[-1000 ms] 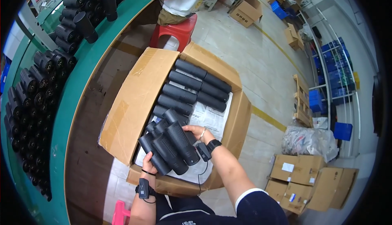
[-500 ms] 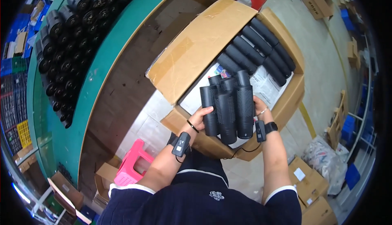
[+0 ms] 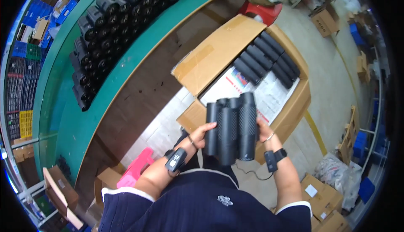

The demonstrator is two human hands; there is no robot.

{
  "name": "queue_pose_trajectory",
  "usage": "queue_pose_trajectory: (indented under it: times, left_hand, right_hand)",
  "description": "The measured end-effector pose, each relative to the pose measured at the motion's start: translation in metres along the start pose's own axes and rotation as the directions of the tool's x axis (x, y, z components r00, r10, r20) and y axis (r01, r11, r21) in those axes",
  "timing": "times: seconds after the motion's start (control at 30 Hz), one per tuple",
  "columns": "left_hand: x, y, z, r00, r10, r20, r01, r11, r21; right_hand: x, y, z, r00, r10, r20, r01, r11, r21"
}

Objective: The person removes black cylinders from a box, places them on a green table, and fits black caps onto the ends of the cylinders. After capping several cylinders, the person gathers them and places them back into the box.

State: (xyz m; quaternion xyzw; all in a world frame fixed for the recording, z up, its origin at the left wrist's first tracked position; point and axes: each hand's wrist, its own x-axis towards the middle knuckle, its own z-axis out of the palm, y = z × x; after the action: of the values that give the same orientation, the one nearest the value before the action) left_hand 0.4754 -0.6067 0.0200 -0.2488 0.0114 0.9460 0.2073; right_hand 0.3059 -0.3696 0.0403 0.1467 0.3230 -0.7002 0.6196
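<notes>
Between my two hands is a bundle of several black tubes, standing side by side with their long sides toward me. Some have rows of small dimples or holes, and the upper ends are narrower on some. My left hand grips the bundle's left side, thumb lying along it. On the other side my right hand presses, its fingers partly hidden behind the tubes. Just beyond is an open cardboard box. More black tubes lie in rows at its far end, on printed white paper.
A curved green table at the left carries a large stack of black tubes. A pink stool stands by my left arm, a red stool behind the box. Cartons and a plastic bag are at the right.
The bundle has come back toward my body, away from the rows in the box, with both hands still around it. My view has shifted, showing more of the table's far end.
</notes>
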Motion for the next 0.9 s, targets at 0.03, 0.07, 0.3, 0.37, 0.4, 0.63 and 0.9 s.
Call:
queue_pose_trajectory:
  times: [0.03, 0.07, 0.3, 0.37, 0.4, 0.63, 0.9]
  left_hand:
    - [-0.013, 0.0, -0.002, 1.0, 0.007, -0.007, -0.007, 1.0, 0.013]
    - [-0.028, 0.0, -0.005, 1.0, 0.006, -0.014, -0.006, 1.0, 0.026]
    - [-0.16, 0.017, -0.054, 0.996, 0.085, 0.035, -0.085, 0.996, -0.015]
    - [-0.203, 0.031, -0.074, 0.99, 0.133, 0.049, -0.133, 0.991, -0.009]
    - [-0.226, 0.04, -0.079, 0.982, 0.184, 0.035, -0.185, 0.982, 0.033]
    - [-0.418, 0.071, -0.105, 0.867, 0.498, -0.022, -0.499, 0.866, -0.034]
    - [-0.548, 0.076, -0.145, 0.593, 0.801, -0.085, -0.802, 0.58, -0.141]
  right_hand:
    - [0.001, 0.01, 0.009, 1.0, 0.0, 0.003, 0.0, 1.0, -0.012]
    - [0.003, 0.024, 0.018, 1.0, -0.005, 0.0, 0.005, 1.0, -0.02]
    - [0.027, 0.108, 0.136, 0.997, 0.082, 0.01, -0.08, 0.99, -0.118]
    - [0.043, 0.136, 0.181, 0.994, 0.103, 0.023, -0.098, 0.982, -0.161]
    - [0.052, 0.148, 0.202, 0.988, 0.143, 0.06, -0.132, 0.978, -0.159]
    - [0.153, 0.255, 0.351, 0.957, 0.26, 0.126, -0.193, 0.9, -0.39]
    - [0.252, 0.332, 0.489, 0.762, 0.618, 0.195, -0.418, 0.699, -0.58]
